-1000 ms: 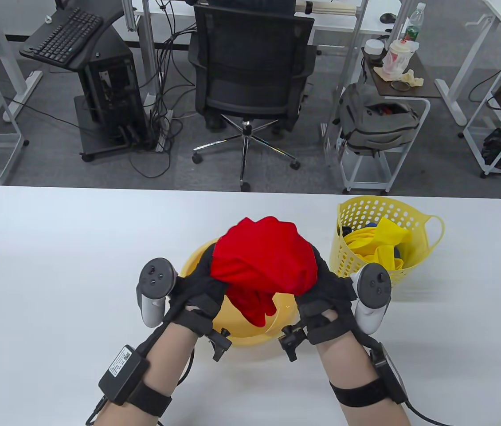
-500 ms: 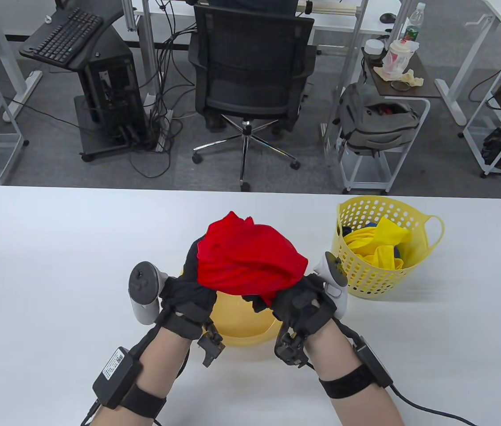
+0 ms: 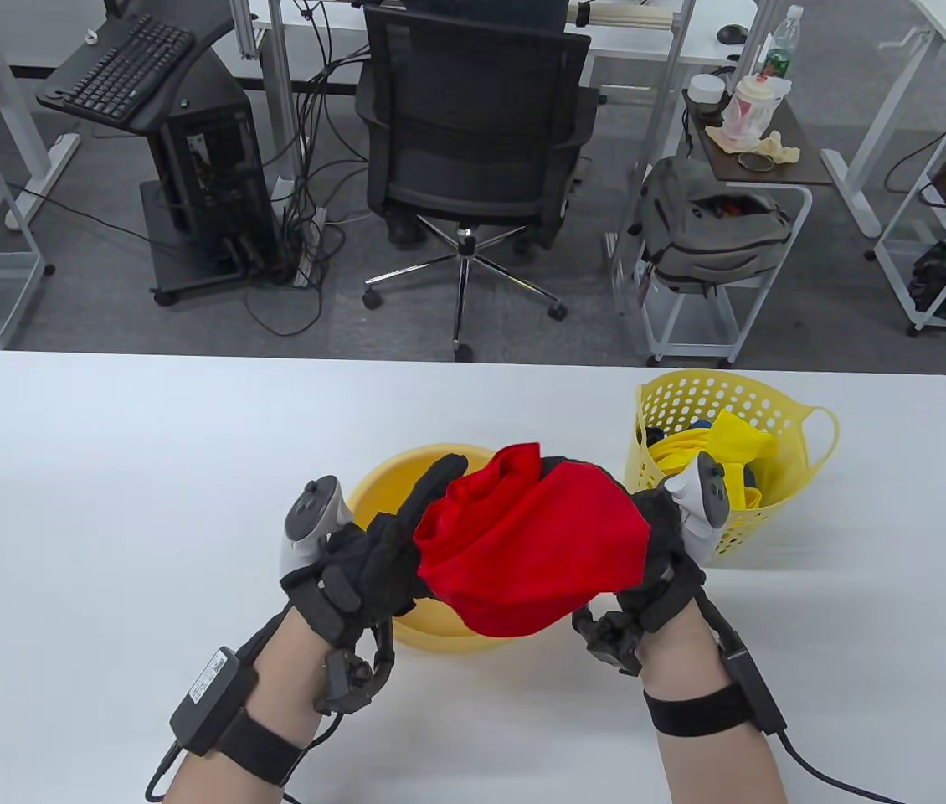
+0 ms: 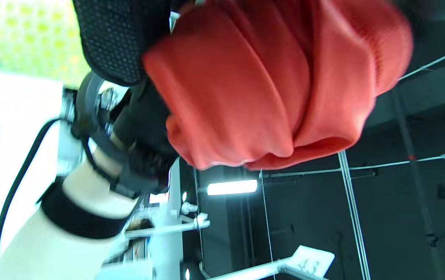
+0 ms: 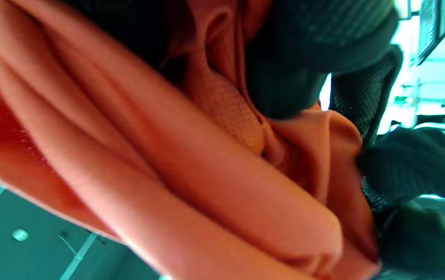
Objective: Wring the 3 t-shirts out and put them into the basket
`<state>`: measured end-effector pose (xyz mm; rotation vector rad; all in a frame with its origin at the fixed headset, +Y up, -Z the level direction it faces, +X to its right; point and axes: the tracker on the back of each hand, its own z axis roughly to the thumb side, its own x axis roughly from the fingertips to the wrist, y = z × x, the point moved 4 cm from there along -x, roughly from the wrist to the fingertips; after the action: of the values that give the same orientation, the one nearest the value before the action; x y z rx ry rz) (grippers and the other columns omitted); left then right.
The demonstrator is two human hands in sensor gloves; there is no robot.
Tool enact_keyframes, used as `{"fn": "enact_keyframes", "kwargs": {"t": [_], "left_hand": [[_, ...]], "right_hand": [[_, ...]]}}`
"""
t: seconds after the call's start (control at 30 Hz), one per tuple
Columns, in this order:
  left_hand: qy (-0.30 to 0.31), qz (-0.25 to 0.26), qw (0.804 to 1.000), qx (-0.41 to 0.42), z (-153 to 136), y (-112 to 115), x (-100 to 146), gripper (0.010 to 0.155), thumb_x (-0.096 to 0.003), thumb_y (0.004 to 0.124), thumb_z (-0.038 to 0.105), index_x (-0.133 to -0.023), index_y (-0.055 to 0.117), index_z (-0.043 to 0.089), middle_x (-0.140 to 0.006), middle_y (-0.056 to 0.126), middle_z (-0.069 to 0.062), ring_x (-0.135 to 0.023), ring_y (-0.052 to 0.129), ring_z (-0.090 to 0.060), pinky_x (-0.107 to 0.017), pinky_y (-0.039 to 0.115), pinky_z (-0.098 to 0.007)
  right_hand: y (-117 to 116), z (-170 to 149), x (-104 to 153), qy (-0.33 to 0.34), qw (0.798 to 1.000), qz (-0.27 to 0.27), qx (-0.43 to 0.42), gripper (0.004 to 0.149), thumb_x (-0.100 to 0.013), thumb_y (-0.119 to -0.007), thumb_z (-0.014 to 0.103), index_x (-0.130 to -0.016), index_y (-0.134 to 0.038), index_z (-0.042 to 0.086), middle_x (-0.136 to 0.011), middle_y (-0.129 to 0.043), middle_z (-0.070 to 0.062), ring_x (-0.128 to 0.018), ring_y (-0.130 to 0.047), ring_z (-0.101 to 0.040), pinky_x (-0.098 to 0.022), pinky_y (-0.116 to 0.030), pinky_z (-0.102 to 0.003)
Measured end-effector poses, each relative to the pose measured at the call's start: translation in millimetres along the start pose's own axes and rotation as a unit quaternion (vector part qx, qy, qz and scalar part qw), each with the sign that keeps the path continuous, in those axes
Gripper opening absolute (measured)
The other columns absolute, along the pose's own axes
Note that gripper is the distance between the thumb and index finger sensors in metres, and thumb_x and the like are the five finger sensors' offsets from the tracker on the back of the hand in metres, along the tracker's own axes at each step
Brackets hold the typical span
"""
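Observation:
Both gloved hands hold a bunched red t-shirt point(image 3: 532, 553) above the yellow basin point(image 3: 385, 498) in the table view. My left hand point(image 3: 389, 557) grips its left end and my right hand point(image 3: 661, 544) grips its right end, the cloth twisted between them. Close up, the red t-shirt point(image 4: 269, 89) fills the left wrist view, and the red t-shirt point(image 5: 160, 155) also fills the right wrist view, with dark gloved fingers point(image 5: 409, 175) curled round it. The yellow perforated basket point(image 3: 724, 402) stands at the right and holds a yellow t-shirt point(image 3: 724, 461) and something dark blue.
The white table point(image 3: 105, 502) stretches to the left and in front of the basin. Beyond its far edge stand an office chair point(image 3: 473, 142), a computer tower point(image 3: 205, 176) and a cart with a grey backpack point(image 3: 707, 226).
Both hands have turned and lowered the red t-shirt, shifting it to the right. The right hand moved toward the basket, and the cloth now hangs lower over the basin.

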<state>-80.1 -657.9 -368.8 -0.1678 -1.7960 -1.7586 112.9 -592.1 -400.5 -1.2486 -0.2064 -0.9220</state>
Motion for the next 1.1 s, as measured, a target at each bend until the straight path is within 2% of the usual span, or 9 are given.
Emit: {"fn": "enact_keyframes", "kwargs": {"t": [0.1,0.23,0.33,0.43,0.6,0.7,0.87,0.93,1.1], "left_hand": [[-0.017,0.001,1.0,-0.025,0.5,1.5,-0.4,0.123,-0.0489,0.063,0.099,-0.119,-0.008,0.026,-0.13,0.022,-0.035,-0.099,0.076,-0.054,-0.065,0.084,-0.054],[-0.04,0.024,0.99,-0.136,12.2,-3.4,1.3,0.131,-0.0475,0.086,0.085,-0.116,-0.009,0.026,-0.126,0.013,-0.039,-0.092,0.083,-0.044,-0.062,0.087,-0.045],[-0.086,0.032,0.949,-0.303,17.9,3.4,-2.6,0.13,-0.0512,0.094,0.072,-0.113,-0.01,0.027,-0.125,0.019,-0.038,-0.086,0.088,-0.036,-0.058,0.088,-0.039],[-0.119,0.056,0.875,-0.466,23.9,10.8,-6.6,0.124,-0.0536,0.093,0.067,-0.114,-0.007,0.025,-0.126,0.029,-0.036,-0.085,0.091,-0.034,-0.057,0.09,-0.04],[-0.143,0.076,0.871,-0.464,18.0,8.8,-5.9,0.123,-0.0556,0.09,0.072,-0.116,-0.005,0.023,-0.125,0.025,-0.038,-0.092,0.084,-0.043,-0.06,0.087,-0.048],[-0.147,0.155,0.873,-0.439,12.9,4.0,-2.0,0.126,-0.0489,0.082,0.087,-0.12,0.003,0.02,-0.124,0.036,-0.038,-0.088,0.085,-0.046,-0.057,0.085,-0.051],[-0.161,0.24,0.809,-0.512,3.9,7.0,-4.7,0.112,-0.0573,0.091,0.066,-0.119,0.011,0.017,-0.114,0.063,-0.03,-0.083,0.09,-0.044,-0.055,0.086,-0.054],[-0.143,0.251,0.814,-0.504,9.2,2.8,-3.5,0.104,-0.0587,0.09,0.064,-0.12,0.017,0.022,-0.111,0.07,-0.028,-0.076,0.095,-0.04,-0.05,0.09,-0.049],[-0.101,0.277,0.907,-0.3,22.2,-26.0,16.9,0.094,-0.0626,0.088,0.061,-0.121,0.022,0.029,-0.11,0.071,-0.026,-0.069,0.098,-0.037,-0.046,0.092,-0.044]], "right_hand": [[-1.9,-3.8,-1.0,-0.029,0.995,-0.008,0.096,0.047,-0.059,-0.084,0.032,-0.104,-0.07,0.029,-0.1,-0.075,-0.028,-0.041,-0.097,-0.04,-0.025,-0.087,-0.037],[4.7,-11.7,0.9,-0.072,0.99,-0.032,0.117,0.046,-0.059,-0.086,0.03,-0.103,-0.073,0.024,-0.093,-0.078,-0.032,-0.035,-0.098,-0.039,-0.02,-0.087,-0.036],[9.9,-21.4,2.9,-0.124,0.98,-0.083,0.13,0.045,-0.057,-0.088,0.028,-0.1,-0.077,0.019,-0.086,-0.082,-0.035,-0.027,-0.098,-0.038,-0.014,-0.086,-0.034],[14.1,-31.5,5.8,-0.163,0.965,-0.112,0.171,0.046,-0.056,-0.089,0.028,-0.1,-0.077,0.019,-0.084,-0.082,-0.035,-0.027,-0.098,-0.038,-0.013,-0.086,-0.033],[10.6,-33.7,6.7,-0.199,0.949,-0.129,0.208,0.046,-0.057,-0.089,0.026,-0.1,-0.076,0.017,-0.084,-0.082,-0.036,-0.027,-0.097,-0.039,-0.013,-0.086,-0.034],[3.0,-30.2,4.4,-0.205,0.933,-0.137,0.263,0.046,-0.058,-0.087,0.024,-0.101,-0.074,0.015,-0.083,-0.081,-0.038,-0.026,-0.097,-0.038,-0.012,-0.085,-0.033],[1.4,-31.9,6.8,-0.237,0.907,-0.156,0.31,0.05,-0.059,-0.086,0.023,-0.104,-0.069,0.012,-0.084,-0.078,-0.039,-0.028,-0.097,-0.04,-0.014,-0.087,-0.033],[3.2,-30.9,8.6,-0.223,0.924,-0.17,0.261,0.054,-0.059,-0.086,0.023,-0.107,-0.065,0.011,-0.088,-0.076,-0.04,-0.032,-0.095,-0.043,-0.017,-0.088,-0.035],[-2.7,-29.5,4.1,-0.129,0.986,-0.101,0.038,0.075,-0.064,-0.08,0.032,-0.119,-0.034,0.01,-0.111,-0.042,-0.046,-0.057,-0.083,-0.053,-0.042,-0.085,-0.043]]}}
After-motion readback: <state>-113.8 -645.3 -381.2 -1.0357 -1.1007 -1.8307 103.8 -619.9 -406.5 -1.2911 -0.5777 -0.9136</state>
